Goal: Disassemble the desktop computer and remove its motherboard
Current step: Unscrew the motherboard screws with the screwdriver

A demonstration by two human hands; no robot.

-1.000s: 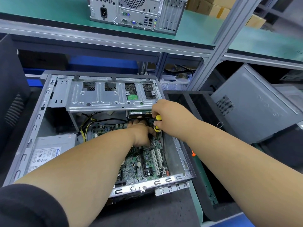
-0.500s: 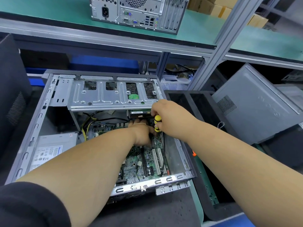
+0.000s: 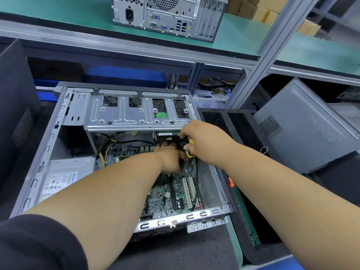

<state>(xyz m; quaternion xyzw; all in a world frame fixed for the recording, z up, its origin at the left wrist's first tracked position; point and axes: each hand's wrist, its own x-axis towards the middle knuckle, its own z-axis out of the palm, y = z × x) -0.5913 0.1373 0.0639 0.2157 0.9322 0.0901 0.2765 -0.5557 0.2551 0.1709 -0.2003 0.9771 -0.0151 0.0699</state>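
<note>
An open grey computer case [image 3: 48, 145] lies on its side in front of me. Its green motherboard [image 3: 175, 190] sits on the case floor, partly hidden by my forearms. My right hand [image 3: 206, 139] grips a yellow-and-black screwdriver [image 3: 190, 145] at the board's far right corner, just under the metal drive cage [image 3: 126, 112]. My left hand [image 3: 171, 158] reaches in beside it, fingers down on the board next to the tool's tip; what they touch is hidden. A black cable [image 3: 196, 184] runs down past the white expansion slots [image 3: 188, 190].
A silver power supply [image 3: 64, 176] fills the case's near left corner, with yellow wires [image 3: 104, 151] beside it. A black tray [image 3: 233, 123] sits to the right, a grey case [image 3: 303, 125] beyond it. Another computer [image 3: 167, 14] stands on the green shelf above.
Both hands stay at the same corner of the board; only slight shifts of the hands and camera show.
</note>
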